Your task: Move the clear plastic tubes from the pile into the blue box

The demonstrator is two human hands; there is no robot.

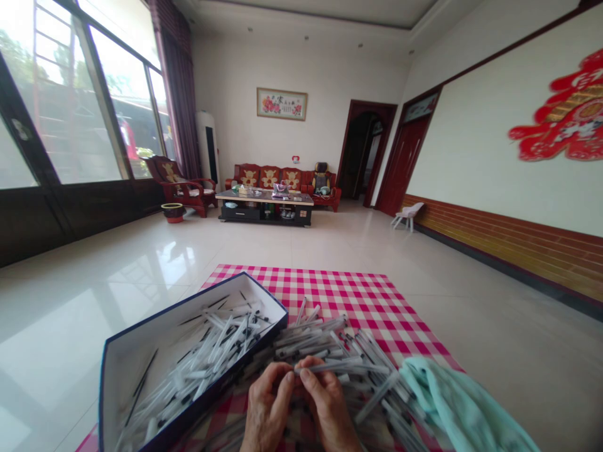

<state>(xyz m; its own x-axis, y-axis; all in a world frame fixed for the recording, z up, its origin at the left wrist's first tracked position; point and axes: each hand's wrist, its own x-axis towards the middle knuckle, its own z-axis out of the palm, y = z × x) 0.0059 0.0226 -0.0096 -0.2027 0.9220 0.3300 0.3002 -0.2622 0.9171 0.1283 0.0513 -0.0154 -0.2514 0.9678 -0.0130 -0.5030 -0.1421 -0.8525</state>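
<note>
Head view: blue-edged box (264, 301) and teal cloth (464, 405) flank piled pens (313, 342).

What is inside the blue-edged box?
The box holds a loose heap of translucent tubes and several thin dark rods, some lying apart on its pale bottom. Whatever lies beneath the heap is covered and cannot be seen.

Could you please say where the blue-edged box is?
In the head view, the blue-edged box sits at lower left on the checked cloth, left of the left hand and the loose tube pile.
</note>
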